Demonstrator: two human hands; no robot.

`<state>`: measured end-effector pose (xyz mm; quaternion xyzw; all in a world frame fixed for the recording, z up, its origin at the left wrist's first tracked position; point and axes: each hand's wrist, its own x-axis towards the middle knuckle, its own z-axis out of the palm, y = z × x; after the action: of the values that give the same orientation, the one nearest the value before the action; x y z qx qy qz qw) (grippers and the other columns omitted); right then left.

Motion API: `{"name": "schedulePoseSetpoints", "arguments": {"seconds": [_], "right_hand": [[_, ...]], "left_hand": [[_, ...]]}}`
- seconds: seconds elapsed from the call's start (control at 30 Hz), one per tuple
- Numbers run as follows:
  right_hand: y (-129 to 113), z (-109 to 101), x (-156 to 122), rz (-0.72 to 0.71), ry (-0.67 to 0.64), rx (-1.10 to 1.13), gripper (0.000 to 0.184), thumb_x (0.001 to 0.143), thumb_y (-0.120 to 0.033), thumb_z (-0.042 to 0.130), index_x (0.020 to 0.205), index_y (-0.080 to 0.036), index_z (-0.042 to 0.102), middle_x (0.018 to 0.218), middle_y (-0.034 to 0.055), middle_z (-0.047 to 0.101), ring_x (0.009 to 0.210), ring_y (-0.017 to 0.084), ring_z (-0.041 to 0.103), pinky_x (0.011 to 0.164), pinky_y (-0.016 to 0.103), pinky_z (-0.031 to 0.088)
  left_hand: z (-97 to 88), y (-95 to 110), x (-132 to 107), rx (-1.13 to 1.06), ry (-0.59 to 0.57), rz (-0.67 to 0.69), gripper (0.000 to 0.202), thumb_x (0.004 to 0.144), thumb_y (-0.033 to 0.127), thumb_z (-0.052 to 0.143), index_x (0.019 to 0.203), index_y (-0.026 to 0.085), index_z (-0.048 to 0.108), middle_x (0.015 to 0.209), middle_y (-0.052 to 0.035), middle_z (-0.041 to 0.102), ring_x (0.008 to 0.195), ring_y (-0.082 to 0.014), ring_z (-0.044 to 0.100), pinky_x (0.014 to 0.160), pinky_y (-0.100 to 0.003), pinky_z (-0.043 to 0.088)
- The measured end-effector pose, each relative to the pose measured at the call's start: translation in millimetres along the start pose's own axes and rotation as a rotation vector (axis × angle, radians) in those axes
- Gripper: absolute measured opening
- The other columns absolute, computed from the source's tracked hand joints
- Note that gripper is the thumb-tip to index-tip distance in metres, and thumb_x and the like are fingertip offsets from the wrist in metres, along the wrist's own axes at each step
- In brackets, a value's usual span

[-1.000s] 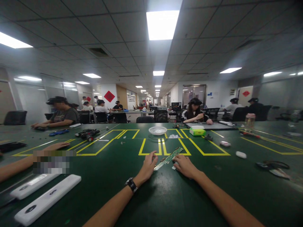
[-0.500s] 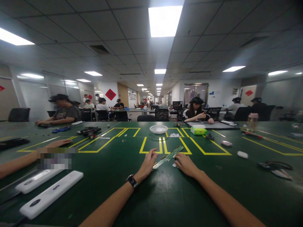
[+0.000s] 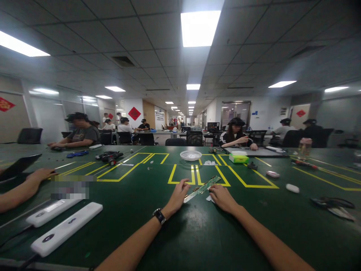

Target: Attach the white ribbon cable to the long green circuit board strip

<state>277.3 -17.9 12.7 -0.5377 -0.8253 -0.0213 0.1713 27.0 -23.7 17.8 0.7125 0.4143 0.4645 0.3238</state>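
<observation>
A long narrow green circuit board lies slantwise on the green table, between my two hands. My left hand, with a watch on the wrist, rests at the board's near left end, fingers curled against its edge. My right hand lies at the board's right side, fingers bent onto the table beside a small white scrap. Whether either hand grips the board is unclear.
Yellow tape boxes mark the table. A white mesh bowl, a green and white box and small white parts lie beyond. Two white bars sit at left near a co-worker's arm. Other people sit across.
The co-worker's hand at left has pulled back to the left towards a dark slab. The view has shifted slightly. My hands stay at the board.
</observation>
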Motion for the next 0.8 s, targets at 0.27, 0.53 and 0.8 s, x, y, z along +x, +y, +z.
{"name": "schedulePoseSetpoints", "arguments": {"seconds": [0.27, 0.53, 0.8], "right_hand": [[-19, 3, -6, -0.179, 0.003, 0.097, 0.033, 0.09, -0.028, 0.044, 0.115, -0.02, 0.064, 0.117, 0.0091, 0.06, 0.109, 0.023, 0.051, 0.094, 0.036, 0.037], [-7, -3, 2, -0.066, -0.009, 0.053, 0.034, 0.09, -0.027, 0.042, 0.114, -0.019, 0.065, 0.119, 0.0103, 0.061, 0.112, 0.025, 0.052, 0.095, 0.039, 0.037], [-24, 0, -6, -0.073, -0.011, -0.017, 0.038, 0.093, -0.036, 0.04, 0.116, -0.016, 0.063, 0.122, 0.0137, 0.06, 0.115, 0.028, 0.05, 0.095, 0.041, 0.037]], "left_hand": [[1.9, 8, -4, 0.05, 0.005, 0.001, 0.041, 0.091, 0.042, 0.04, 0.122, 0.017, 0.052, 0.105, -0.0084, 0.06, 0.105, -0.0215, 0.051, 0.098, -0.034, 0.036], [0.6, 11, -5, 0.147, 0.036, 0.052, 0.037, 0.091, 0.04, 0.04, 0.118, 0.019, 0.055, 0.107, -0.0073, 0.06, 0.105, -0.0225, 0.05, 0.096, -0.035, 0.037], [5.5, 2, -5, 0.19, 0.026, 0.123, 0.037, 0.092, 0.041, 0.039, 0.118, 0.02, 0.056, 0.108, -0.0065, 0.06, 0.105, -0.0222, 0.05, 0.096, -0.035, 0.037]]}}
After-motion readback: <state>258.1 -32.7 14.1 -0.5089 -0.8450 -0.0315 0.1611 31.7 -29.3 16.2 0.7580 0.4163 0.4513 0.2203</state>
